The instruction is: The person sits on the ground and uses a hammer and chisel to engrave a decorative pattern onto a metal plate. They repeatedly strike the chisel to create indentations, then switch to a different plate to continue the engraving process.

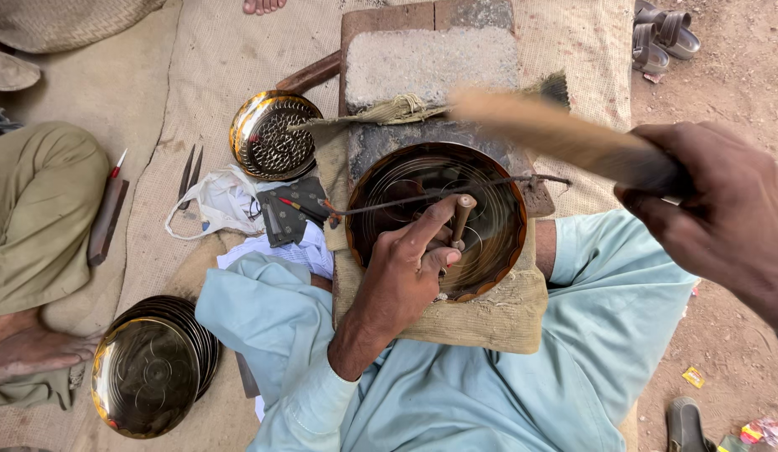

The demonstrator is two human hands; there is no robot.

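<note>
A round brass plate [489, 243] with a scalloped rim lies on a padded cloth on my lap. My left hand [406, 272] rests inside it, fingers closed around a short metal punch [461, 219] that stands upright on the plate's surface. My right hand [724, 218] is raised at the right, gripping the handle of a wooden mallet [548, 130], blurred and held above the plate. A thin metal rod [439, 197] lies across the plate.
A stack of engraved brass plates [150, 372] sits at lower left, one patterned plate [272, 138] at upper left. Shears [190, 172], a white bag [217, 201], a stone block [431, 63] and sandals [661, 38] lie around. Another person's leg [37, 209] is at left.
</note>
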